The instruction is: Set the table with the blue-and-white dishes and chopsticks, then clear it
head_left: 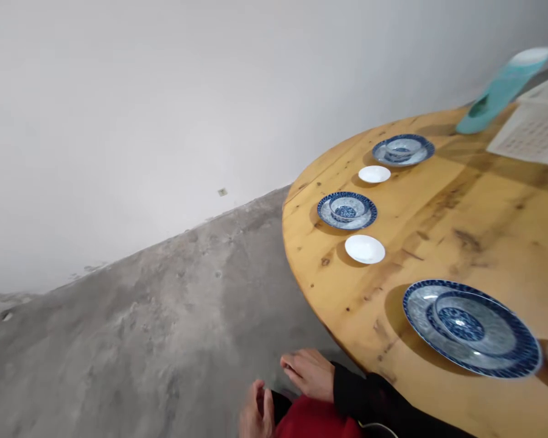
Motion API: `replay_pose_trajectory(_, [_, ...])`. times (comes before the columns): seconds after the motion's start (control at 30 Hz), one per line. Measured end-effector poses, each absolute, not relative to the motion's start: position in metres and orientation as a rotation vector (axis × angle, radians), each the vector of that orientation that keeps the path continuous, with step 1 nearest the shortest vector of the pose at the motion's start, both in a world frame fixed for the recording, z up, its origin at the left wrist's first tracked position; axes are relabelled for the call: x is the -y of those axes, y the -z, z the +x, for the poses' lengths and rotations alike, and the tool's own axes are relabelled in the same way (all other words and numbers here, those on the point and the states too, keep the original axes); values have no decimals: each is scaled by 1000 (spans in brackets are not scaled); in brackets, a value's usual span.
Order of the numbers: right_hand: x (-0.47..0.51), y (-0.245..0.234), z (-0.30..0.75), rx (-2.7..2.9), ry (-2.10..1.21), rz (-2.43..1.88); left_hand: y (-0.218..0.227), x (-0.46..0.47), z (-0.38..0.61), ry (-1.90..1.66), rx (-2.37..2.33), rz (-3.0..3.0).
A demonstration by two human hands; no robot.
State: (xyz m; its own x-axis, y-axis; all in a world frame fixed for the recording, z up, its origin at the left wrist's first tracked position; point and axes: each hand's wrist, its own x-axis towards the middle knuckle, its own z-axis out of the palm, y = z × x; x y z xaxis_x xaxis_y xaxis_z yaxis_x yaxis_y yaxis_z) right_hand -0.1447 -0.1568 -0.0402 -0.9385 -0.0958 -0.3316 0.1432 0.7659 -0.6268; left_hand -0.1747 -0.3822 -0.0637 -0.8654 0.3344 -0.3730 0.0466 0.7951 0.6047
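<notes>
At the bottom, beside the table's edge, both my hands hover over the floor, close to my red and black clothing. My left hand [256, 415] is slightly blurred, with thumb and fingers apart and nothing seen in it. My right hand [311, 372], in a black sleeve, has loosely bent fingers and also shows nothing in its grasp. Nearest to it on the table lies a blue-and-white plate [506, 340] with a clear glass bowl [495, 334] on top. Farther along the rim is a small white dish [365, 249].
The round wooden table [429, 225] also bears another blue-rimmed plate with a bowl [347, 211], a white dish [374, 174] and a far plate with a bowl [403, 149]. A teal container [502, 91] and white basket [534, 131] stand right. A white wall [141, 121] rises behind.
</notes>
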Motion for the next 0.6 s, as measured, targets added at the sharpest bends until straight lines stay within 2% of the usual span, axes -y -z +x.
replay_pose_trajectory(0.17, [162, 48, -186, -2628, 981, 145, 68, 369, -252, -832, -2401, 391])
replay_pose_trajectory(0.43, [160, 32, -290, -2673, 1008, 623, 39, 340, -421, -866, -2366, 768])
replay_pose_trajectory(0.6, [167, 27, -331, -2678, 1096, 738, 41, 315, -489, -857, -2250, 895])
